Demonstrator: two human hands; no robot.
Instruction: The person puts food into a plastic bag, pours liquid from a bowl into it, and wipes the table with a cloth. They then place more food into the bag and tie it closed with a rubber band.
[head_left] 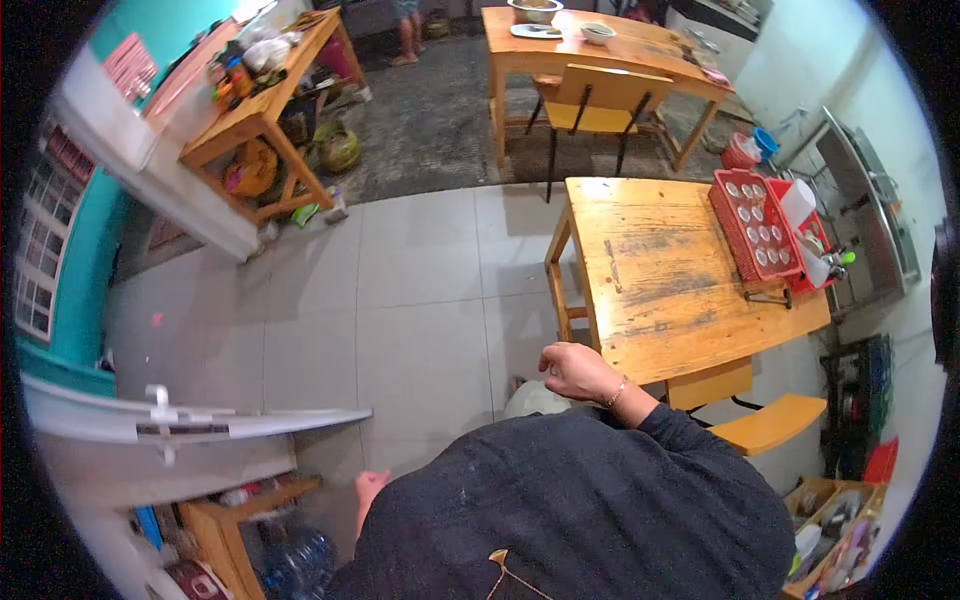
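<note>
My right hand [577, 372] is raised in front of my body, close to the near left corner of the wooden table [640, 270]. Its fingers are curled in, and I see nothing in them. A thin bracelet circles that wrist. Low at my left side, my left hand [371, 484] shows only in part beside my dark top. Its fingers look curled, with nothing visible in them, and it is apart from the white door [250, 425] nearby.
A red basket [745, 235] with several glasses stands on the table, beside a red rack [815, 265]. Yellow chairs [770, 425] are at its near side. Another wooden table [630, 55] stands further back. A cluttered bench [270, 100] lies far left. A person's legs [406, 35] show behind.
</note>
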